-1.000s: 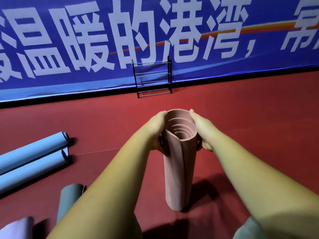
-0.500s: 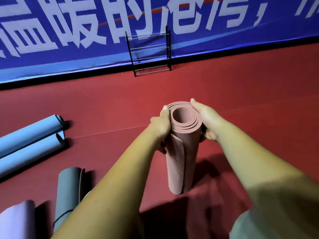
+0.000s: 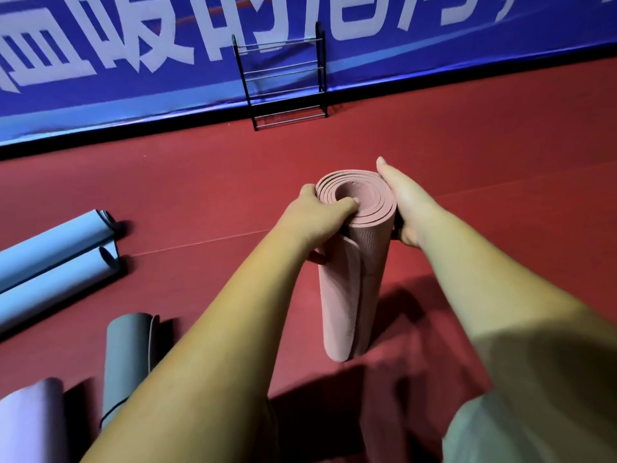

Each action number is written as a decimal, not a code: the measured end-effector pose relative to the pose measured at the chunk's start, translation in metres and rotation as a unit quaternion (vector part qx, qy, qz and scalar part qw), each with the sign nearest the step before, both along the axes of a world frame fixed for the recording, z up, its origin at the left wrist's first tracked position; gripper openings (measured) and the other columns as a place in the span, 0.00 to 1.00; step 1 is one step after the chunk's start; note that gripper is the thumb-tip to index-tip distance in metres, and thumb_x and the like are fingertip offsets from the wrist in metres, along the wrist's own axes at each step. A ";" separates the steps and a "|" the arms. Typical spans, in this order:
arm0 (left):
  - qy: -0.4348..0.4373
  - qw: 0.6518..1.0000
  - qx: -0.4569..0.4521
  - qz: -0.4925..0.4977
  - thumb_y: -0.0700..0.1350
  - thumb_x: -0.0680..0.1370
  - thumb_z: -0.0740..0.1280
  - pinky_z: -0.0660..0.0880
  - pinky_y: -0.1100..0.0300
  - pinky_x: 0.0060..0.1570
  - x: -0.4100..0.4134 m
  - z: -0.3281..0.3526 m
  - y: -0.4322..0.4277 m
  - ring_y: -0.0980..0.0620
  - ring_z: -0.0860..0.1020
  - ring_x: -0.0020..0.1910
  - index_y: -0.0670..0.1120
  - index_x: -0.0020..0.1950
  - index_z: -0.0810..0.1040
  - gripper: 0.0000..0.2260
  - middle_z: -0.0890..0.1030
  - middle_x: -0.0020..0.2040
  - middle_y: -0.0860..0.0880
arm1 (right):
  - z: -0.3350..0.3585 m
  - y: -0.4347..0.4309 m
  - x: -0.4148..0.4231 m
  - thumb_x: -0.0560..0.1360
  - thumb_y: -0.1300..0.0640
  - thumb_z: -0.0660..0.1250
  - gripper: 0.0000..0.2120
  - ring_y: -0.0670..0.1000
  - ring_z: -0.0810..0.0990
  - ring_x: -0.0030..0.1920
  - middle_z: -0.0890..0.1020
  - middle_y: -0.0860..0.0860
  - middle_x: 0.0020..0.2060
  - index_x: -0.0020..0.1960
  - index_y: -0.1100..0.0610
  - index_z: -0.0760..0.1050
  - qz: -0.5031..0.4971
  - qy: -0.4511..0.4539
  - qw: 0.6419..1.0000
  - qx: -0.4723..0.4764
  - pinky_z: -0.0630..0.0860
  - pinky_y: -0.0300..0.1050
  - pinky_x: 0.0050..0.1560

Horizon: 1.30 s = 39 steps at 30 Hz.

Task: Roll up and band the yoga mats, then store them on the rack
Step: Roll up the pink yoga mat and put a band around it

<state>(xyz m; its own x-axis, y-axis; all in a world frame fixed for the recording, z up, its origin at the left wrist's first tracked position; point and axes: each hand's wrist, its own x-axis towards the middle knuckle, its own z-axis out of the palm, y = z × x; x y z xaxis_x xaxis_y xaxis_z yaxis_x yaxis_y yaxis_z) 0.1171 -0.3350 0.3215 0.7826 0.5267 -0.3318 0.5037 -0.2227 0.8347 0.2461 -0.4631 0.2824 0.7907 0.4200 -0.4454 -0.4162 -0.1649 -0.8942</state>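
A pink rolled yoga mat stands upright on the red floor, its spiral top end facing me. My left hand grips its top left side, with fingers curled over the rim into the spiral. My right hand holds the top right side, thumb along the rim, fingers wrapped behind. A dark band shows by the right palm. The black metal rack stands empty against the blue banner wall, well beyond the mat.
Two light blue rolled mats lie on the floor at the left. A grey rolled mat and a lilac one lie at the lower left. Red floor stretches between me and the rack.
The roll has tightened, its top spiral now smaller. My left fingers have moved over the rim into the spiral. The view has tipped downward and closer.
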 end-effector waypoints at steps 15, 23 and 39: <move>-0.010 0.992 0.111 -0.062 0.46 0.79 0.62 0.84 0.37 0.29 -0.005 0.015 0.033 0.41 0.84 0.44 0.57 0.71 0.76 0.20 0.81 0.61 0.47 | 0.010 0.000 -0.040 0.73 0.22 0.60 0.36 0.52 0.85 0.54 0.87 0.46 0.54 0.60 0.50 0.81 0.007 -0.161 0.985 -0.069 0.84 0.64 0.56; -0.003 0.991 0.132 -0.004 0.47 0.80 0.60 0.84 0.41 0.29 0.000 0.008 0.036 0.39 0.86 0.36 0.54 0.86 0.55 0.34 0.77 0.48 0.47 | 0.015 -0.020 -0.070 0.66 0.26 0.76 0.52 0.45 0.74 0.68 0.72 0.44 0.70 0.78 0.51 0.62 0.059 -0.281 0.941 -0.178 0.70 0.42 0.65; -0.028 0.989 0.130 -0.059 0.45 0.81 0.61 0.84 0.38 0.30 -0.003 0.007 0.042 0.40 0.84 0.43 0.58 0.74 0.73 0.22 0.79 0.60 0.46 | 0.011 -0.007 -0.071 0.62 0.41 0.84 0.34 0.49 0.80 0.58 0.81 0.47 0.59 0.64 0.51 0.79 0.063 -0.335 0.917 -0.209 0.75 0.47 0.55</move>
<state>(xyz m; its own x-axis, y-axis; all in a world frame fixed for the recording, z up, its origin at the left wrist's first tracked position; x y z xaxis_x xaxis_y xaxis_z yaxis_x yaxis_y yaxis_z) 0.1139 -0.2926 0.3280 0.8574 0.4917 -0.1520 0.4160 -0.4883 0.7672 0.1754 -0.4704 0.2938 0.9029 0.4293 -0.0208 0.2483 -0.5606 -0.7900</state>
